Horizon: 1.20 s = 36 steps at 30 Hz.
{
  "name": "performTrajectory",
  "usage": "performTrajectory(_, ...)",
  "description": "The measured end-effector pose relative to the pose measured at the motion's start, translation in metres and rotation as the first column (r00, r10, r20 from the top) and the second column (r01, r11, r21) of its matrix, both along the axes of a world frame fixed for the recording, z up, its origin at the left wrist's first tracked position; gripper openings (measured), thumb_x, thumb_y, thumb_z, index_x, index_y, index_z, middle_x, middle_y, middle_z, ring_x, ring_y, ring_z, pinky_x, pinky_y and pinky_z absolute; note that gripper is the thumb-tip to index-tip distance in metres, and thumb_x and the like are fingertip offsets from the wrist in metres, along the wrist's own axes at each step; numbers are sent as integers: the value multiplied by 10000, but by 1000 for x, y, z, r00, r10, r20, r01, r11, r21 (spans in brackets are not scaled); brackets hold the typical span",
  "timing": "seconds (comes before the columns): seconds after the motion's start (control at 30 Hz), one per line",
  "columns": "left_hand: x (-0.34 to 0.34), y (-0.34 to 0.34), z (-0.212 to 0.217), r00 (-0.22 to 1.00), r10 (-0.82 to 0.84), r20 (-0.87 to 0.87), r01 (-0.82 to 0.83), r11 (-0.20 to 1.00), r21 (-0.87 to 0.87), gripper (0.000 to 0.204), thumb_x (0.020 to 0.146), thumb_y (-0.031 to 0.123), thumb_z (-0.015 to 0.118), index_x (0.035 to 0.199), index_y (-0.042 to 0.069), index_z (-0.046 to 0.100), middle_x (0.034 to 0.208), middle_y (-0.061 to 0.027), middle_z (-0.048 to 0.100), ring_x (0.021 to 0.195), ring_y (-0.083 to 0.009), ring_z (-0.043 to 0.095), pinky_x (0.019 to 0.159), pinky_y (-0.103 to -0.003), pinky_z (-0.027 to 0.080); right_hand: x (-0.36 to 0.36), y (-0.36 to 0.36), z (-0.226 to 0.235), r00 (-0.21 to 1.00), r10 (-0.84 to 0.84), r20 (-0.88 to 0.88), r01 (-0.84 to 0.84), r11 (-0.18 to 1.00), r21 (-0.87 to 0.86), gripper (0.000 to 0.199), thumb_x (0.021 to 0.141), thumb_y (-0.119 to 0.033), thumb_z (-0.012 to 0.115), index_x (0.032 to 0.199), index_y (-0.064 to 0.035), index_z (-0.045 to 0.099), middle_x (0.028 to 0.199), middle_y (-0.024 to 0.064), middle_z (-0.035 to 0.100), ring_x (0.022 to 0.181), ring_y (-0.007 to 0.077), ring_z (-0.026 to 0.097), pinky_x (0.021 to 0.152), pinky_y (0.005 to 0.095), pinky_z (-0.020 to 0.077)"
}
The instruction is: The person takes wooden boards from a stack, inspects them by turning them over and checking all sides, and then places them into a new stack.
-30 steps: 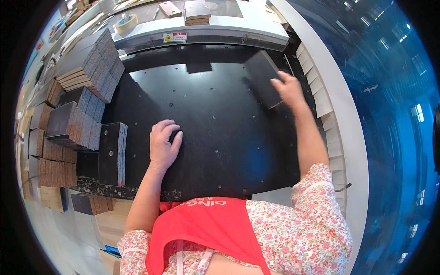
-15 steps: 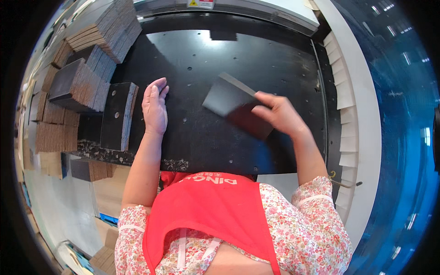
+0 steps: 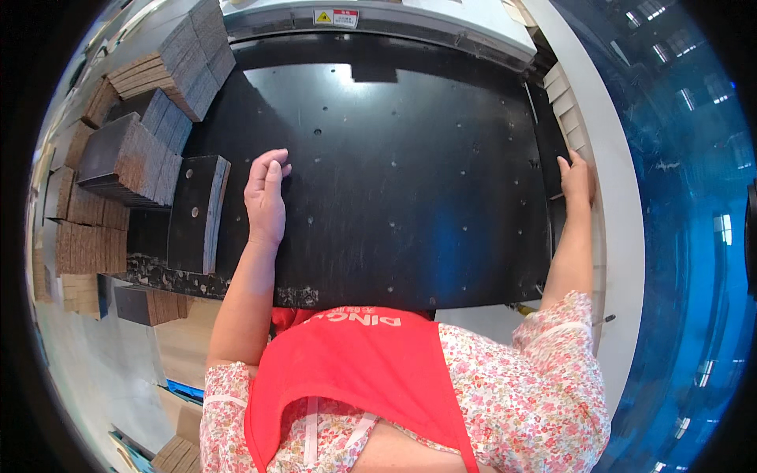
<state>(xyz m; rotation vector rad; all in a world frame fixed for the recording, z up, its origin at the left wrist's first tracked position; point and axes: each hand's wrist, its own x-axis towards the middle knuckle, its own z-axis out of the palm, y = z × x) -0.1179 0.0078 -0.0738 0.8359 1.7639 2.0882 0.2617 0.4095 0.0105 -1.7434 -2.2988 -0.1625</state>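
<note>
The black work table [image 3: 378, 221] fills the middle of the view. Above its left part my left hand [image 3: 266, 197] is held on edge, fingers loosely bent and thumb apart, with nothing in it. Just left of that hand is a dark board [image 3: 192, 213] with two round marks and a rough pale edge. My right hand [image 3: 579, 180] reaches past the table's right edge, beside the pale strip flaps [image 3: 561, 102]. Its thumb and fingers are apart, and I see no board between them. The lower part of that hand's surroundings is partly hidden.
Stacks of dark-faced particleboard blocks [image 3: 130, 154] stand along the left side. A white machine housing [image 3: 481, 27] with a warning label [image 3: 336, 18] runs along the far edge. On the right a pale curved frame [image 3: 623, 260] borders a blue see-through sheet [image 3: 694, 236].
My right hand has swung right, from over the table to beyond its right edge. The dark board it held is no longer visible on the tabletop. My left hand has barely moved.
</note>
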Motion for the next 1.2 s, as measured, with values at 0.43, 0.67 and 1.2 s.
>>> performTrajectory(0.43, 13, 7, 23, 878, -11, -479, -78, 983, -166, 139, 913, 77, 614, 1031, 6, 633, 1107, -134, 601, 1010, -227, 602, 879, -322, 495, -72, -51, -38, 743, 666, 65, -647, 691, 323, 337, 742, -201, 783, 1050, -112, 678, 1037, 31, 669, 963, 259, 616, 842, 422, 468)
performTrajectory(0.67, 16, 11, 21, 821, -24, -570, -105, 976, -192, 186, 818, 109, 711, 980, 28, 667, 1060, -143, 641, 1044, -305, 611, 934, -395, 481, -98, -79, -50, 820, 569, 66, -567, 789, 236, 172, 731, -160, 770, 862, -82, 691, 1210, 36, 646, 1056, 257, 593, 905, 430, 472)
performTrajectory(1.2, 22, 8, 24, 779, -37, -625, -139, 963, -231, 198, 807, 119, 737, 972, 36, 666, 1052, -117, 648, 1017, -289, 611, 901, -385, 487, -118, -94, -77, 865, 501, -35, -456, 813, 361, 61, 811, -141, 694, 841, -88, 698, 1184, 13, 680, 1087, 236, 592, 863, 417, 492)
